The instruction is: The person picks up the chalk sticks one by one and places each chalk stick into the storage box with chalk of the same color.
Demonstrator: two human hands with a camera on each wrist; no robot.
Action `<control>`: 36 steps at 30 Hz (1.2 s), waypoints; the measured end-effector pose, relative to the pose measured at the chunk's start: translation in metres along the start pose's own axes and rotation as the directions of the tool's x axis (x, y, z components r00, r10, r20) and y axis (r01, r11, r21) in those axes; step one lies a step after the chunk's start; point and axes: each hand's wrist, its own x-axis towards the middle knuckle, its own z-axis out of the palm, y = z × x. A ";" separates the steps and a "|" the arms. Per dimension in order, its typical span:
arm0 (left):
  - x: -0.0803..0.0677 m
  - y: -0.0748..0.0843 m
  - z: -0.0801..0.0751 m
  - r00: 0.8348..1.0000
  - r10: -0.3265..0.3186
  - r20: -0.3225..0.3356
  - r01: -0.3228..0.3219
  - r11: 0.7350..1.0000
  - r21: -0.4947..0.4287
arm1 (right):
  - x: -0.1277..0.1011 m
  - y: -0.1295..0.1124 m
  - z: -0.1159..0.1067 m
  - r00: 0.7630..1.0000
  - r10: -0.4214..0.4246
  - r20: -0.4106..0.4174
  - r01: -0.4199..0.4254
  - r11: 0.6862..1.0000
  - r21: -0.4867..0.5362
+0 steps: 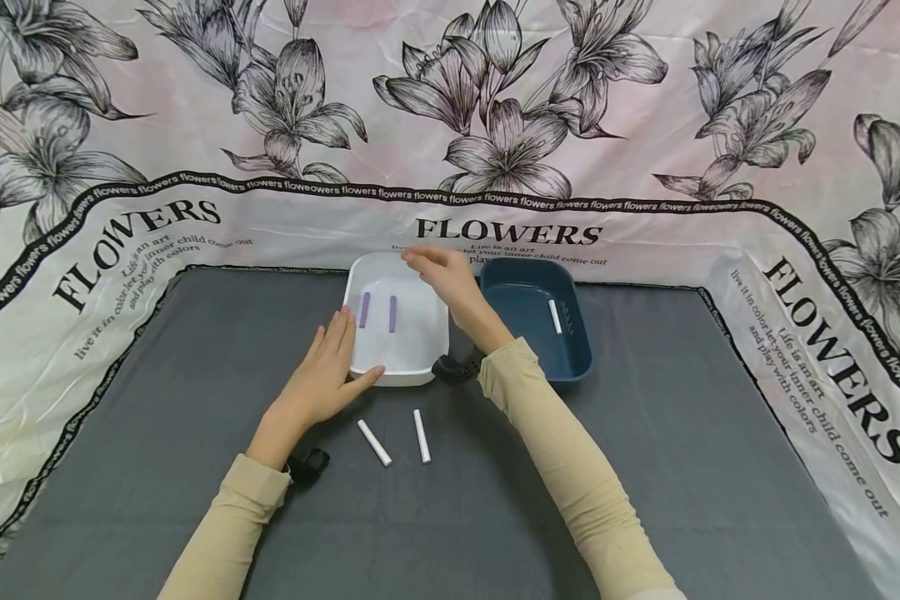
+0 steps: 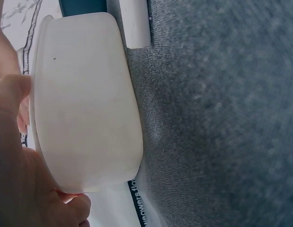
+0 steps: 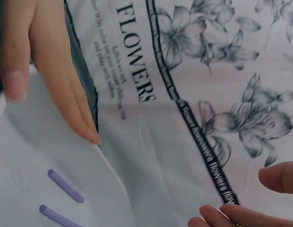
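Note:
A white tray (image 1: 411, 354) holds two purple chalk sticks (image 1: 392, 314). My left hand (image 1: 318, 375) rests against its left side, fingers straight, with the thumb on the front rim; in the left wrist view, thumb and fingers span a corner. Over the tray's far right part is my right hand (image 1: 453, 287). In the right wrist view its thumb and fingers stand apart, and nothing shows between them. Beside it, a dark blue tray (image 1: 521, 342) holds one white chalk stick (image 1: 555, 317). Two more white chalk sticks (image 1: 374, 442) lie on the table before the white tray.
Grey cloth (image 1: 645, 467) covers the table. A flower-printed curtain (image 1: 495, 158) stands behind it and along both sides. The two trays are side by side near the back edge. Fingertips (image 3: 279, 177) of a hand show at the lower right of the right wrist view.

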 end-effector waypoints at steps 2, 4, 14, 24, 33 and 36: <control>0.000 0.000 0.001 1.000 -0.001 0.003 0.001 1.000 0.001 | -0.010 -0.004 -0.003 0.999 -0.021 0.024 0.021 1.000 -0.020; -0.001 -0.001 0.001 1.000 0.001 0.007 -0.001 1.000 -0.002 | -0.020 -0.008 -0.008 0.998 -0.047 0.045 0.049 0.998 -0.041; 0.001 -0.001 0.002 1.000 0.011 -0.014 -0.011 1.000 0.000 | -0.072 -0.017 -0.042 0.984 -0.141 0.112 0.137 0.990 0.039; -0.002 -0.001 0.000 1.000 0.008 -0.003 -0.008 1.000 0.002 | -0.116 -0.005 -0.078 0.966 -0.202 0.161 0.197 0.979 0.047; -0.002 -0.002 0.002 1.000 0.006 0.008 -0.005 1.000 -0.003 | -0.152 0.033 -0.103 0.956 -0.278 0.091 0.270 0.958 0.094; -0.001 -0.001 0.001 1.000 0.010 0.004 -0.010 1.000 -0.011 | -0.162 0.044 -0.109 0.956 -0.286 0.072 0.278 0.955 0.099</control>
